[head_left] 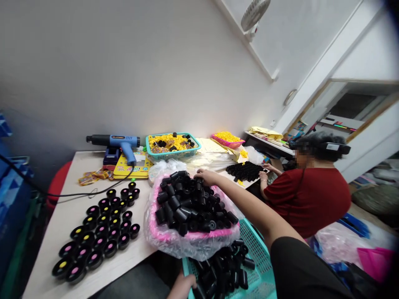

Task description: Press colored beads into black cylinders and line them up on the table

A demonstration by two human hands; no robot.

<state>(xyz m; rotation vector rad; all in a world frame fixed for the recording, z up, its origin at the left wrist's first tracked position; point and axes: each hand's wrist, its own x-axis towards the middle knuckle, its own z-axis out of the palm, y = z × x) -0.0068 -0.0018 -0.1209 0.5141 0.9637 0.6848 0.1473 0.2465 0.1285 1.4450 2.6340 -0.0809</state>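
Black cylinders (181, 215) lie in two near baskets (152, 218) (263, 253), one grip (207, 177) (183, 286) at each.

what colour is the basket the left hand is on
Turquoise; the perforated plastic basket shows best in the head view.

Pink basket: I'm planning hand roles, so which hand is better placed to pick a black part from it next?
Likely right: the right hand is at the black parts heaped in the pink basket; the left hand is lower, at the teal basket.
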